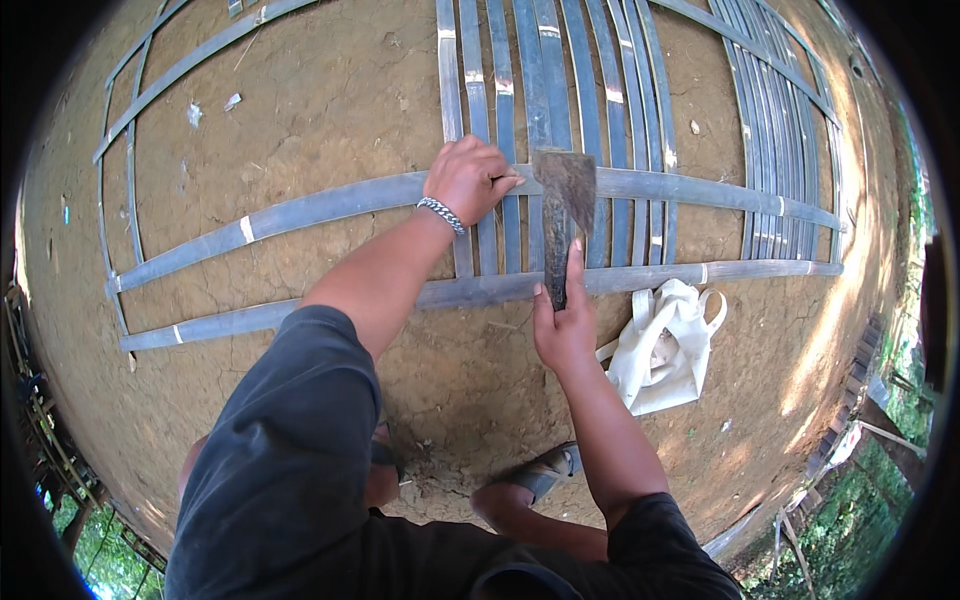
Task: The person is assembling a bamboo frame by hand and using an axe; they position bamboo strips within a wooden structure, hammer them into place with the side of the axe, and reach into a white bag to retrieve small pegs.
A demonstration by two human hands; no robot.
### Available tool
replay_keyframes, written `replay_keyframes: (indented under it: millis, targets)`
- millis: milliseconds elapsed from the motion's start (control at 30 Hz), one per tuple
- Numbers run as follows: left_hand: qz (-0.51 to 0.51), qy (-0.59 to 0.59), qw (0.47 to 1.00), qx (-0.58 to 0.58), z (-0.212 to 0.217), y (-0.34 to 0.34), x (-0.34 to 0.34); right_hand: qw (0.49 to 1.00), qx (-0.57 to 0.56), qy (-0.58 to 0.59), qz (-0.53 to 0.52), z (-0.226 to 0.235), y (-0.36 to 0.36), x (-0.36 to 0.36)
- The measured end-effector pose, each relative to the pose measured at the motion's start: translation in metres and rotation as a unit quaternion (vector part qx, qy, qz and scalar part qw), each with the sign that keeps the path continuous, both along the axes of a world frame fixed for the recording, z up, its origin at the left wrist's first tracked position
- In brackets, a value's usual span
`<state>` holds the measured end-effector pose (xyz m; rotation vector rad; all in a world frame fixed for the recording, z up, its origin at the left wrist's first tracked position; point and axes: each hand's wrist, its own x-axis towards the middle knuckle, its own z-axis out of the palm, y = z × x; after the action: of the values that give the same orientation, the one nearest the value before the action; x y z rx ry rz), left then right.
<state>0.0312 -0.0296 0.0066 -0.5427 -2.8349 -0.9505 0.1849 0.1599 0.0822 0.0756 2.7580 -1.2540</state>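
My right hand (566, 325) grips the dark handle of a hatchet (567, 185), its forefinger stretched along the handle. The broad, worn metal head is over the upper of two long crosswise bamboo slats (330, 203). Just left of the head, my left hand (466, 182) rests on that same slat, thumb and fingertips pinched together. Something small may be between the fingertips, too small to name. Several narrower bamboo strips (535, 90) run lengthwise under the crosswise slat. The lower crosswise slat (450, 292) passes beneath the hatchet handle.
A white cloth bag (670, 350) with handles lies on the bare earth right of my right hand. Another bundle of bamboo strips (775, 130) lies at the right, and a slat frame (128, 150) extends at the left. Greenery (860, 520) borders the ground at the lower right.
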Motion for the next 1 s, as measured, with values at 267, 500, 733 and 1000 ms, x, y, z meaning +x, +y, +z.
replay_keyframes:
  millis: [267, 500, 733, 1000]
  targets:
    - [-0.027, 0.002, 0.999, 0.044, 0.003, -0.004, 0.007, 0.997, 0.022, -0.068, 0.024, 0.002, 0.006, -0.008]
    - [0.130, 0.069, 0.976, 0.161, -0.011, -0.008, -0.001, 0.994, 0.014, 0.101, 0.029, -0.003, 0.003, -0.007]
    - [0.166, 0.080, 0.972, 0.149, -0.018, -0.006, -0.003, 0.998, -0.011, -0.054, 0.004, 0.001, 0.001, -0.005]
    - [0.153, 0.066, 0.972, 0.164, -0.012, -0.004, -0.001, 0.994, 0.076, 0.064, 0.047, -0.014, 0.002, -0.004]
